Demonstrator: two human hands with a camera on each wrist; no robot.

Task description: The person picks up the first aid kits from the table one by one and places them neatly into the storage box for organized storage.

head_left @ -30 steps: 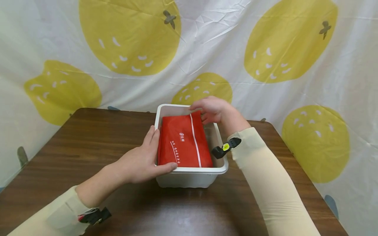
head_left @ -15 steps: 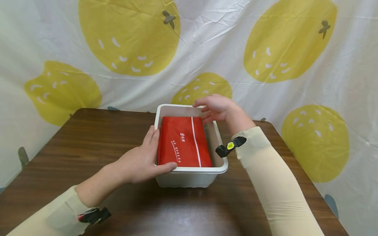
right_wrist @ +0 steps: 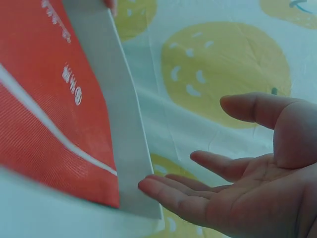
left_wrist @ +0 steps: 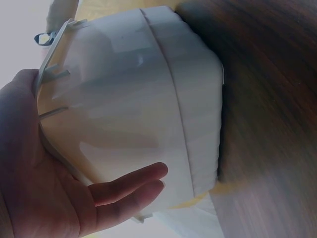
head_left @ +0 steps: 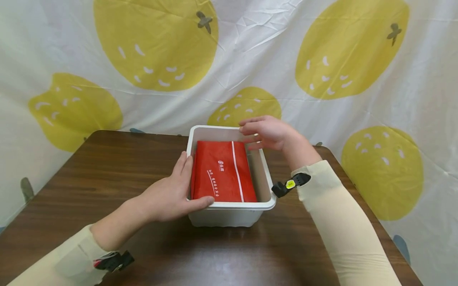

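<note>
A red fabric pouch (head_left: 223,171) with a white stripe and white printed characters lies flat inside a white plastic bin (head_left: 230,216). My left hand (head_left: 168,198) rests against the bin's near left corner, thumb along the near rim and straight fingers against the left side. In the left wrist view, two outstretched fingers (left_wrist: 131,191) lie along the outer wall. My right hand (head_left: 268,133) hovers by the far right corner, palm turned toward the bin and fingers loosely extended, holding nothing. What lies under the pouch is hidden.
The bin stands on a dark brown wooden table (head_left: 136,171). Behind the table hangs a white curtain (head_left: 250,51) with large yellow lemon prints. A black wrist strap (head_left: 291,184) sits on the right sleeve, close to the bin's right rim.
My right hand has let go of the pouch's far right corner and moved a little right, off it. The lifted corner now lies flat. My left hand has stayed in place.
</note>
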